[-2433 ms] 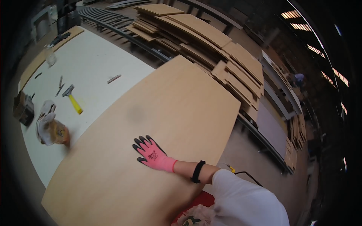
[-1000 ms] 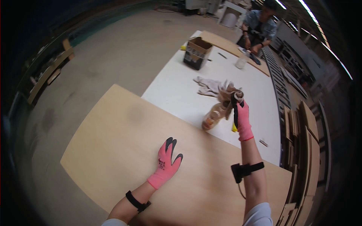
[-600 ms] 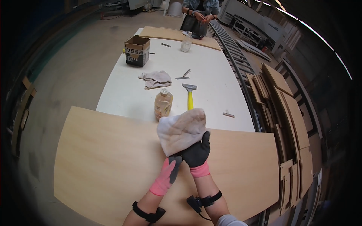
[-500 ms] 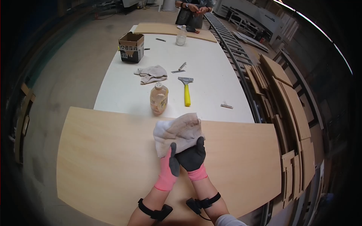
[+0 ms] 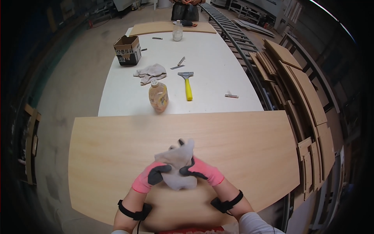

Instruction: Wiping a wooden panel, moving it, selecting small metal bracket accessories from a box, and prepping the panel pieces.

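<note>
Between my two gloved hands is a greyish-white cloth (image 5: 177, 158), bunched and hanging above the wood panel (image 5: 113, 144). My left hand (image 5: 154, 173), in a pink glove with dark grey fingers, is closed on the cloth's left side. On the right side my right hand (image 5: 200, 169), in a matching glove, grips it with the thumb in front. Some fingertips show behind the cloth; the rest are hidden. Past the panel's far edge stands a bottle of amber liquid (image 5: 158, 96). A scraper with a yellow handle (image 5: 188, 89) lies to its right.
On the white table (image 5: 218, 78) are a second rag (image 5: 151, 74), an open cardboard box (image 5: 128, 52), a clear bottle (image 5: 177, 31) and small blades (image 5: 177, 67). Wood boards (image 5: 307, 97) stack along the right, beside a roller conveyor (image 5: 230, 31). A person (image 5: 185, 9) stands at the far end.
My hands have drawn closer to me with the cloth and moved apart to its two sides. The cloth has gone from spread to bunched. The view has shifted slightly.
</note>
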Motion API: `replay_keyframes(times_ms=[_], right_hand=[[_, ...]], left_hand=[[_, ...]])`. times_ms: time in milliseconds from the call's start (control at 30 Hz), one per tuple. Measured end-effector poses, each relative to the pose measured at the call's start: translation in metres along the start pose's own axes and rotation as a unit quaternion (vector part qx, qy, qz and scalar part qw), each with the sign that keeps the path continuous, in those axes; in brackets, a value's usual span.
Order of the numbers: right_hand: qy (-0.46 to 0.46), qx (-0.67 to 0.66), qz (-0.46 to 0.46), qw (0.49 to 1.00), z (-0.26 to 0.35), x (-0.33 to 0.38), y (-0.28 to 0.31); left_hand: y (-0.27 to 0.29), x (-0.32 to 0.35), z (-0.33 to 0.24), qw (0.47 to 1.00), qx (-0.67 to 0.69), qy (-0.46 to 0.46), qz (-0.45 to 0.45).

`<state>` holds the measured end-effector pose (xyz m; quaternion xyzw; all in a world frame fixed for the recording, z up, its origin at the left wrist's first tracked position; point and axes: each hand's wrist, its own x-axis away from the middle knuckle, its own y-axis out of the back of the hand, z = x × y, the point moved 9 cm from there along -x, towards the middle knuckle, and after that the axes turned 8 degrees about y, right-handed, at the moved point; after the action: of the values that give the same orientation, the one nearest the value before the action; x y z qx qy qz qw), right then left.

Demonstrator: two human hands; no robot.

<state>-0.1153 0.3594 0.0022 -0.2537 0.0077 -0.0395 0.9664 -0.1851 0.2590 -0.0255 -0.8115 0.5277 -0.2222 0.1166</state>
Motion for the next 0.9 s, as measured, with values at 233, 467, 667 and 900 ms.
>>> replay_keyframes(times_ms=[233, 467, 667, 900], right_hand=[[-0.096, -0.141, -0.195, 0.966, -0.012, 0.032, 0.032], [0.038, 0.736, 0.217, 0.641, -0.109, -0.038, -0.083], [0.018, 0.846, -0.041, 0.532, -0.051, -0.115, 0.107], [-0.266, 0.704, -0.510, 0.416, 0.130, 0.115, 0.429]], left_hand=[[-0.002, 0.007, -0.092, 0.991, -0.063, 0.072, -0.092], [0.128, -0.090, -0.078, 0.909, -0.252, -0.082, -0.323], [0.134, -0.186, -0.075, 0.872, -0.238, -0.177, -0.389], [0.140, -0.204, -0.079, 0.850, -0.177, -0.236, -0.436]])
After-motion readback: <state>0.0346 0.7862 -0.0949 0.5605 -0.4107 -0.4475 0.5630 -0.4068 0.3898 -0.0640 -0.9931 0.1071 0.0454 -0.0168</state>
